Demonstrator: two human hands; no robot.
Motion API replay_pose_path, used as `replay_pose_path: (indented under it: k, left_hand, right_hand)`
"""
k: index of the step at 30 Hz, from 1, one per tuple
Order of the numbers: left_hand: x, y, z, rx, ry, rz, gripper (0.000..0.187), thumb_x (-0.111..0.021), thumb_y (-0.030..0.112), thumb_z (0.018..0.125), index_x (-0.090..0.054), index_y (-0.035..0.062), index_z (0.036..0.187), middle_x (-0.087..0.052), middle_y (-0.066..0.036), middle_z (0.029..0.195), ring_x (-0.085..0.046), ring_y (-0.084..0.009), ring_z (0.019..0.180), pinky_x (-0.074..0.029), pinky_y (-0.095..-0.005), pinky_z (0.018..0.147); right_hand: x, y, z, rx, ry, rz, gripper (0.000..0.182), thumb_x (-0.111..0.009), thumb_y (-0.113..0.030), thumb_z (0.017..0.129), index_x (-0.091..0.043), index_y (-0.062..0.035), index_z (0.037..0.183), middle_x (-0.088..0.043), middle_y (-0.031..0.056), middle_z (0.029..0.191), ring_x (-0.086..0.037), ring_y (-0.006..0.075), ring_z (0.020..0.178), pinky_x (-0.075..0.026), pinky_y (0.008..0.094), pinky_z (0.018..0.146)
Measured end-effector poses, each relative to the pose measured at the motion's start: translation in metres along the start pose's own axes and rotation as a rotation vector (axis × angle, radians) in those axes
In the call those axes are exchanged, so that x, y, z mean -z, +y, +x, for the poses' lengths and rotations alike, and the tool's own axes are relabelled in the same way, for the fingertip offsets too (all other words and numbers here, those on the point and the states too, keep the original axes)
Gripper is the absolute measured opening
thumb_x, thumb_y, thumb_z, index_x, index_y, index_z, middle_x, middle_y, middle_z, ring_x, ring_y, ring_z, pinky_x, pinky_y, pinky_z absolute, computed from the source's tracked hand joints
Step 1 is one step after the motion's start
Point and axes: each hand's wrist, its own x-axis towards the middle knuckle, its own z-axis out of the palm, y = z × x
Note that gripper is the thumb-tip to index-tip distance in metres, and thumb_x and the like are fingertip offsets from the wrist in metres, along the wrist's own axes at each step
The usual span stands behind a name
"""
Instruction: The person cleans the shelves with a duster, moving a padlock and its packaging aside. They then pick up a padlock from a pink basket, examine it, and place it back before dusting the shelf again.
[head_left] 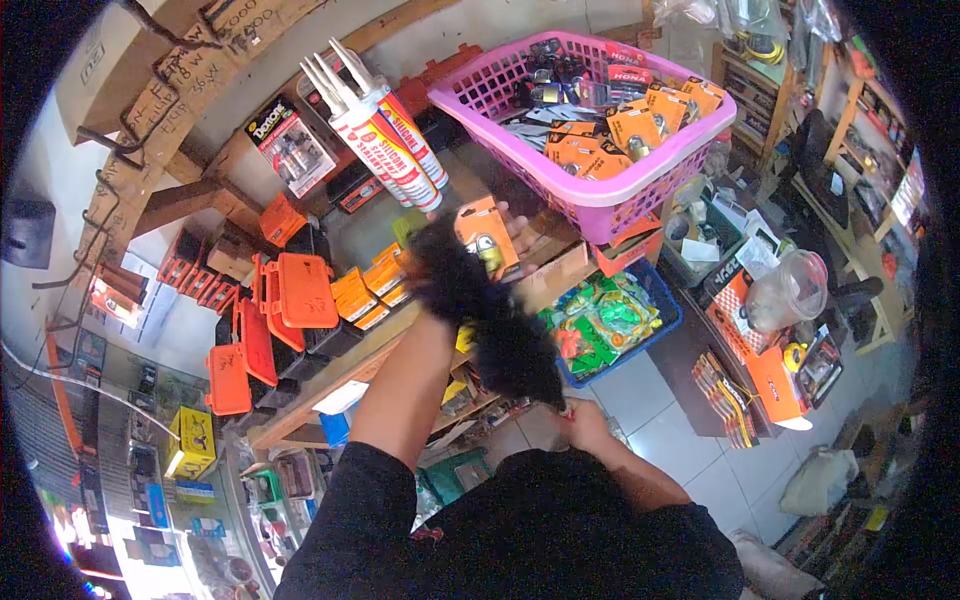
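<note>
A black fluffy duster (515, 355) reaches up and left from my right hand (587, 428), which is closed around its handle end near my body. My left hand (527, 240) holds an orange carded padlock pack (484, 232) above the wooden shelf, its fingers showing along the pack's right side. The duster's tip covers most of the left hand and wrist and overlaps the pack's lower left. Behind the pack stands a pink basket (640, 188) holding several similar padlock packs (645, 130). Silicone tubes (385, 150) stand just to the left.
Orange-lidded cases (300, 290) and small orange boxes (365, 292) line the shelf at left. Below the basket, a blue tray (665, 325) holds green packets. A clear plastic tub (790, 290) stands at right on a dark surface with packaged tools.
</note>
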Motion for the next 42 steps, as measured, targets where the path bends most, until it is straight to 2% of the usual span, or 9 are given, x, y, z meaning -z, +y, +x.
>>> replay_pose_path:
  k: [5, 12, 17, 20, 28, 30, 34, 37, 42]
  left_hand:
    - [-0.004, 0.0, 0.0, -0.038, -0.151, -0.456, 0.083, -0.032, 0.072, 0.073, -0.035, 0.0086, 0.127, -0.042, -0.018, 0.125, -0.041, -0.0404, 0.112, -0.032, -0.0608, 0.089]
    - [-0.007, 0.0, 0.005, -0.166, 0.299, 0.121, 0.074, -0.026, 0.067, 0.078, -0.038, 0.011, 0.125, -0.048, -0.016, 0.118, -0.048, -0.0366, 0.105, -0.035, -0.0606, 0.086]
    - [0.001, 0.0, 0.0, -0.03, -0.112, 0.026, 0.074, -0.029, 0.066, 0.079, -0.038, 0.0079, 0.124, -0.047, -0.015, 0.12, -0.049, -0.033, 0.105, -0.038, -0.0489, 0.091]
    - [0.0, -0.001, 0.002, -0.178, 0.204, 0.069, 0.074, -0.032, 0.066, 0.078, -0.039, 0.0084, 0.124, -0.047, -0.015, 0.12, -0.048, -0.0336, 0.105, -0.039, -0.0496, 0.09]
    - [0.002, -0.004, 0.001, -0.089, 0.015, 0.024, 0.075, -0.03, 0.064, 0.08, -0.036, 0.0039, 0.124, -0.046, -0.017, 0.121, -0.047, -0.0345, 0.107, -0.039, -0.0485, 0.09]
    - [-0.036, -0.002, 0.001, -0.138, 0.432, 0.172, 0.084, -0.034, 0.071, 0.073, -0.036, 0.0046, 0.125, -0.045, -0.018, 0.121, -0.047, -0.0359, 0.106, -0.037, -0.052, 0.091]
    - [0.005, -0.002, -0.001, -0.054, -0.121, -0.007, 0.081, -0.036, 0.07, 0.073, -0.04, 0.0069, 0.123, -0.045, -0.017, 0.121, -0.045, -0.0335, 0.11, -0.035, -0.0517, 0.092]
    - [-0.013, -0.005, 0.002, -0.159, 0.266, 0.059, 0.08, -0.032, 0.071, 0.074, -0.042, 0.008, 0.122, -0.05, -0.018, 0.116, -0.048, -0.0337, 0.106, -0.038, -0.0482, 0.09]
    - [0.016, -0.002, 0.001, -0.056, -0.041, 0.029, 0.08, -0.036, 0.071, 0.072, -0.042, 0.0086, 0.122, -0.046, -0.017, 0.12, -0.043, -0.0323, 0.112, -0.037, -0.0521, 0.089]
  right_hand:
    - [-0.003, -0.001, -0.004, -0.096, 0.068, 0.138, 0.021, -0.061, -0.022, 0.075, -0.056, -0.0024, 0.073, -0.053, 0.017, 0.058, -0.048, 0.0268, 0.05, -0.04, 0.037, 0.051]
    - [0.002, -0.004, 0.001, -0.207, 0.011, 0.23, 0.019, -0.06, -0.021, 0.077, -0.056, -0.0025, 0.076, -0.053, 0.0133, 0.058, -0.048, 0.0214, 0.051, -0.04, 0.0348, 0.051]
    - [-0.001, 0.004, -0.001, -0.055, 0.002, 0.047, 0.021, -0.06, -0.024, 0.076, -0.057, -0.0027, 0.075, -0.052, 0.0071, 0.056, -0.049, 0.0154, 0.052, -0.04, 0.0324, 0.052]
    - [0.007, -0.008, -0.002, -0.146, -0.016, 0.108, 0.022, -0.061, -0.025, 0.076, -0.057, -0.003, 0.075, -0.052, 0.0063, 0.056, -0.048, 0.0132, 0.053, -0.04, 0.0315, 0.052]
    - [0.001, 0.002, -0.006, -0.168, -0.038, 0.23, 0.024, -0.063, -0.024, 0.075, -0.056, -0.0016, 0.072, -0.051, 0.0067, 0.057, -0.046, 0.0132, 0.053, -0.04, 0.0322, 0.051]
    - [0.01, -0.013, -0.009, -0.172, -0.009, 0.252, 0.025, -0.063, -0.025, 0.076, -0.055, -0.0012, 0.071, -0.051, 0.0062, 0.057, -0.047, 0.0136, 0.054, -0.04, 0.0327, 0.052]
    - [0.006, 0.0, -0.004, -0.032, -0.045, -0.038, 0.025, -0.063, -0.024, 0.076, -0.055, -0.001, 0.072, -0.052, 0.0081, 0.057, -0.048, 0.0138, 0.055, -0.041, 0.0332, 0.052]
    - [0.009, -0.007, -0.006, -0.204, -0.026, 0.352, 0.027, -0.062, -0.026, 0.076, -0.055, -0.001, 0.071, -0.053, 0.011, 0.058, -0.048, 0.0166, 0.053, -0.04, 0.0341, 0.052]
    - [0.007, 0.001, -0.003, -0.029, -0.003, 0.054, 0.029, -0.06, -0.029, 0.077, -0.056, -0.0001, 0.074, -0.053, 0.0112, 0.057, -0.048, 0.0167, 0.052, -0.04, 0.0347, 0.052]
